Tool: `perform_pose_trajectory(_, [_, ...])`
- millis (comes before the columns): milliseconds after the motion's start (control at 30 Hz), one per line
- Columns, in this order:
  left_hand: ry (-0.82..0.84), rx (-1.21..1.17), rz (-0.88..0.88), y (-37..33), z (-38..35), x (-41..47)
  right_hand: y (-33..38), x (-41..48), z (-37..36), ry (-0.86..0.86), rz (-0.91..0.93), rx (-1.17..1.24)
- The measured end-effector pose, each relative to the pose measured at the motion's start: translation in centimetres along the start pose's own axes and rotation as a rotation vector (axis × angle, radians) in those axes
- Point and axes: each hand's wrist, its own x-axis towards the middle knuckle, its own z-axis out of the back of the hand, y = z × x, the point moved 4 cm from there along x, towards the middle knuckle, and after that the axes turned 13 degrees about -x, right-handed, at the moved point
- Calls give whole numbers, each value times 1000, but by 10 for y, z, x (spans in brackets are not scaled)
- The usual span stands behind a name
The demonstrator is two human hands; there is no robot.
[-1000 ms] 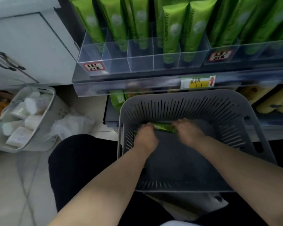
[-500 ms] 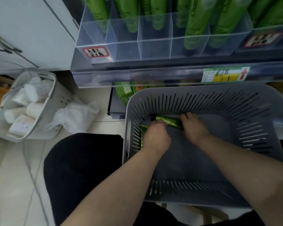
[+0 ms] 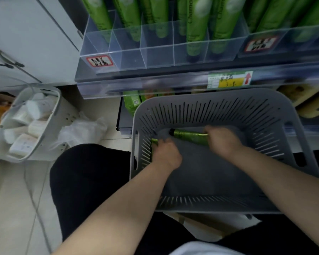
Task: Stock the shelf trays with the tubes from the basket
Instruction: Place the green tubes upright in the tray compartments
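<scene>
In the grey basket (image 3: 201,95), the right hand (image 3: 224,141) has its fingers clamped round a green tube (image 3: 189,136) lying along the far side, cap to the left. The left hand (image 3: 167,154) curls its fingers on what seems to be a second tube (image 3: 152,147) against the basket's left wall. The clear shelf trays (image 3: 158,52) sit just above.

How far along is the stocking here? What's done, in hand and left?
Done: many green tubes already stand in the clear shelf tray. In hand: inside the grey basket, the right hand grips one tube and the left hand holds a second tube by the left wall. Left: both must go up into the tray, whose front compartments look empty. No other tubes show in the basket.
</scene>
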Motion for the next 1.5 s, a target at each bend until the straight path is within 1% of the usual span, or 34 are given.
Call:
perform_pose_trajectory(100, [89,-1,93,4,-12,2,-6,-13,27,-145,37,19])
perform_pose_trajectory(167, [114,3,113,8,-18,6,-9,-22,40,-212,49,47])
perform_pose_trajectory(233, [119,-6,98,10,-19,8,-10,-32,48,-212,72,30])
perform_pose_trajectory(267, [86,-37,65,11,-18,11,-11,-36,50,-196,88,-3])
perform_pose_trajectory(333, [34,-167,29,12,-14,14,-13,-45,51,-168,118,-46])
perform_pose_trajectory(433, [1,-289,-59,6,-11,10,-13,-56,46,-117,134,-3])
perform_pose_trajectory(567, [37,-127,-62,7,-20,7,-1,-58,36,-182,130,35])
perform_pose_trajectory(667, [74,-30,-50,9,-23,4,2,-56,30,-176,95,54])
perform_pose_trajectory(833, [28,6,-160,-10,-23,9,-4,-55,32,-146,58,68])
perform_pose_trajectory(933, [45,25,-220,-27,-33,11,-13,-53,34,-127,-4,63])
perform_pose_trajectory(1067, [92,72,-289,-43,-54,12,-22,-60,36,-109,-52,-15])
perform_pose_trajectory(1133, [90,139,-322,-44,-61,16,-26,-66,37,-123,-64,-55])
perform_pose_trajectory(1200, [78,256,-356,-42,-65,19,-28,-70,36,-130,-74,-80])
perform_pose_trajectory(1367, [72,441,-405,-37,-65,22,-28,-69,36,-139,-99,-62])
perform_pose_trajectory(1433, [39,443,-434,-38,-55,19,-25,-67,37,-156,-87,-49])
perform_pose_trajectory(1500, [-1,334,-436,-38,-42,14,-21,-66,38,-162,-65,-30])
